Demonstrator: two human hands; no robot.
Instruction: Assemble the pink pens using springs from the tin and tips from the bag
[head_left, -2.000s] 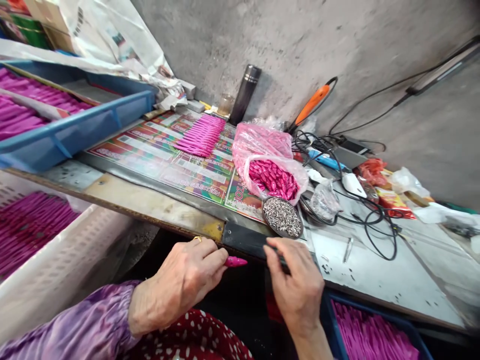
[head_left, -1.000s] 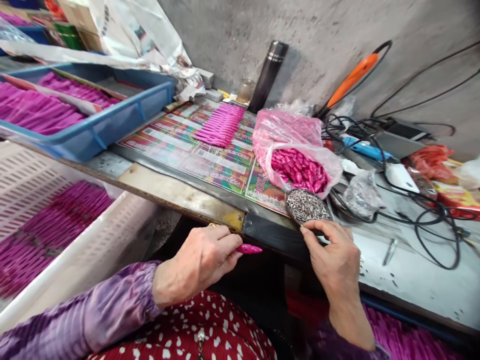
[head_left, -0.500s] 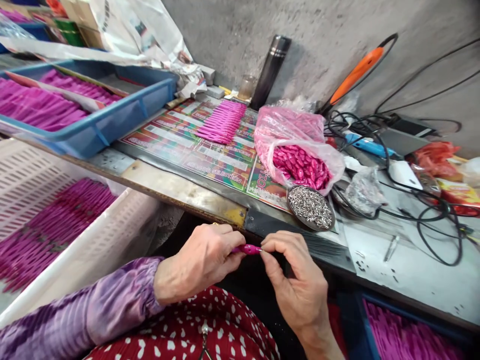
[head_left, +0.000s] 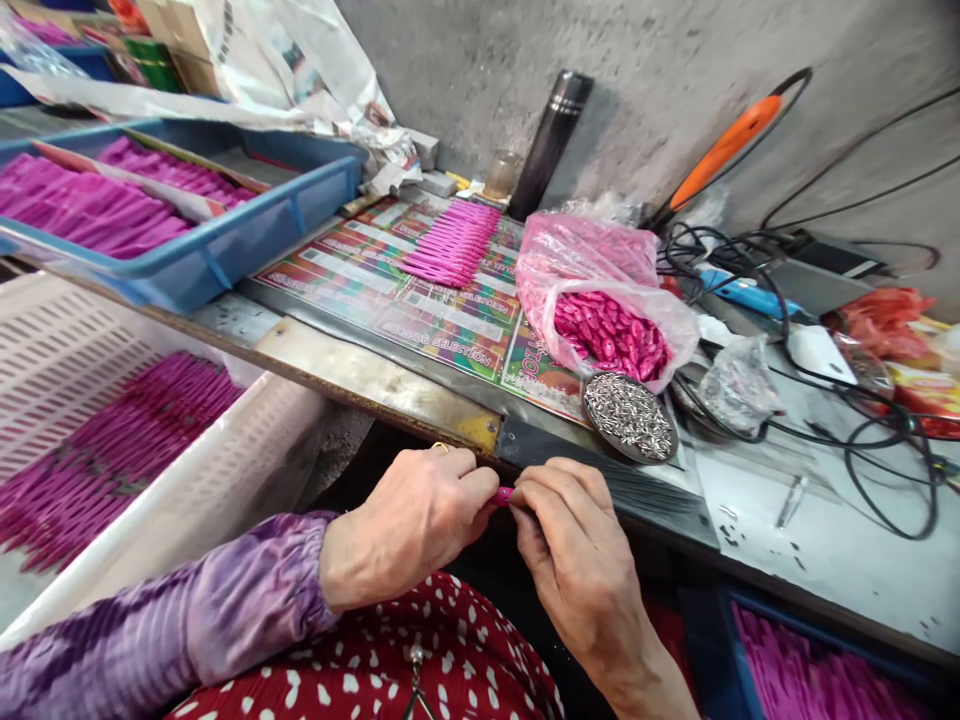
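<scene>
My left hand (head_left: 416, 520) is closed around a magenta pen (head_left: 503, 496), and only a short bit of it shows between my hands. The fingers of my right hand (head_left: 583, 560) are closed over the pen's right end, covering its tip. Both hands are held in front of the table edge, above my lap. Beyond the right hand stands a round dish (head_left: 630, 418) of small silver metal tips. Behind the dish, an open plastic bag (head_left: 544, 262) holds many shiny magenta oval pieces. A row of magenta pens (head_left: 454, 243) lies on the printed mat (head_left: 360, 285).
A blue tray (head_left: 262, 235) of magenta sticks stands at the left, above a white crate (head_left: 225, 465) of more. Another blue bin (head_left: 731, 640) sits low on the right. A dark flask (head_left: 551, 145), an orange-handled tool (head_left: 724, 150) and tangled black cables (head_left: 847, 435) are at the back.
My right fingers have moved in and closed over the pen's end, hiding the silver tip seen there before. Less of the pen shows. The view has shifted slightly.
</scene>
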